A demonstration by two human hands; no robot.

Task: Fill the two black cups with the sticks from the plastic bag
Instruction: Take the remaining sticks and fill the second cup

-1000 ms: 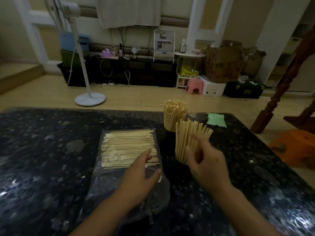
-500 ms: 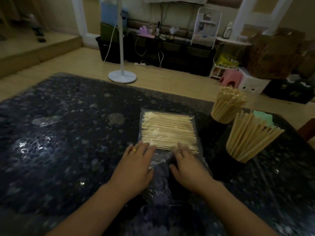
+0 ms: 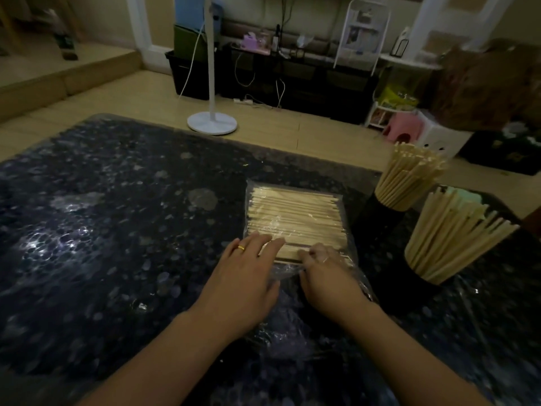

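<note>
Lower centre of the frame: left hand [image 3: 244, 276] flat, fingers straight, pressing the bag [image 3: 295, 230] down, probably to keep it steady. Right hand [image 3: 328, 276] beside it, fingertips seemingly under the plastic near the sticks [image 3: 294, 221]; grip cannot be told. At right edge, two cups [image 3: 370, 212] [image 3: 421, 291], already packed with sticks. Table [image 3: 117, 230] dark, speckled.

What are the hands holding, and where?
The left hand rests flat on the clear plastic bag of wooden sticks, at its near end. The right hand touches there too; whether it pinches cannot be told.
</note>
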